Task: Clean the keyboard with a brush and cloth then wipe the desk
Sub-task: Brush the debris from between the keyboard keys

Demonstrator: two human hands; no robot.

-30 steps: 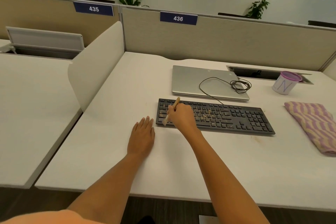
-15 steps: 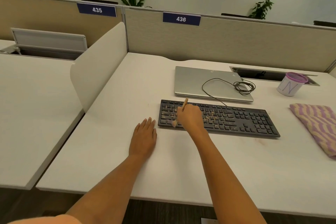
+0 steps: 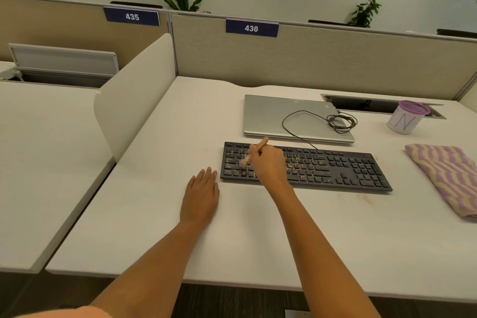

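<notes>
A black keyboard [image 3: 335, 168] speckled with pale crumbs lies across the middle of the white desk [image 3: 258, 235]. My right hand [image 3: 268, 164] grips a small wooden-handled brush [image 3: 262, 142] over the keyboard's left part, bristles down on the keys and blurred. My left hand [image 3: 201, 195] rests flat on the desk, fingers straight, just left of the keyboard's near corner. A folded purple-and-yellow striped cloth [image 3: 446, 175] lies on the desk at the right.
A shut silver laptop [image 3: 271, 116] with a coiled black cable [image 3: 340, 121] on it sits behind the keyboard. A white cup with a purple rim [image 3: 406, 119] stands by a cable slot [image 3: 374, 104]. A white divider [image 3: 134, 93] bounds the desk on the left; a partition stands behind.
My right hand with the brush has shifted from the keyboard's near-left edge a little right and farther onto the keys. My left hand has stayed flat on the desk.
</notes>
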